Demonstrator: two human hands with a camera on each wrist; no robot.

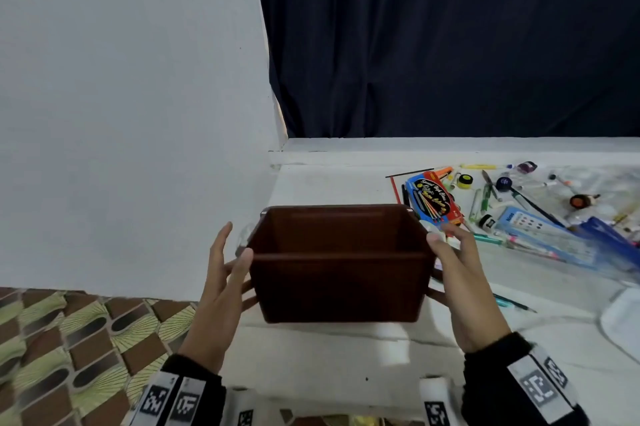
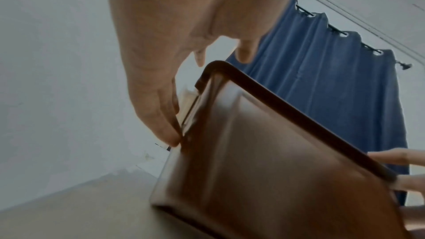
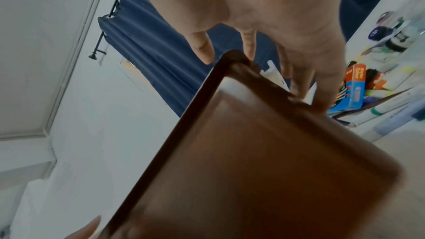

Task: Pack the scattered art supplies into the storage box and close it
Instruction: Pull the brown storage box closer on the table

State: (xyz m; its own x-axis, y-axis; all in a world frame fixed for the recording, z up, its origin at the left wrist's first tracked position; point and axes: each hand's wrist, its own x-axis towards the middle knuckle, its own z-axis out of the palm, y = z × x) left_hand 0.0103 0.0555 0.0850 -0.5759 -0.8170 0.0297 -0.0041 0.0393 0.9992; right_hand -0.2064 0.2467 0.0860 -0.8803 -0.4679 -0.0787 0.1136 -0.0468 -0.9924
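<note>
A brown storage box (image 1: 339,287) sits open-topped and empty between my two hands at the table's left end. My left hand (image 1: 228,269) presses its left wall with straight fingers, thumb at the rim. My right hand (image 1: 460,273) presses the right wall the same way. The left wrist view has the left hand (image 2: 158,108) flat against the box (image 2: 264,152). In the right wrist view the right hand (image 3: 299,64) reaches over the box (image 3: 264,161) corner. Whether the box base touches the table is unclear. The scattered art supplies (image 1: 519,203) lie to its right.
Among the supplies are a coloured pencil pack (image 1: 434,200), a yellow jar (image 1: 464,180) and a blue pouch (image 1: 533,224). A pale plastic piece (image 1: 620,318) lies at the right edge. The white table (image 1: 329,349) ends at a wall and dark curtain (image 1: 450,44). Patterned floor (image 1: 69,339) shows lower left.
</note>
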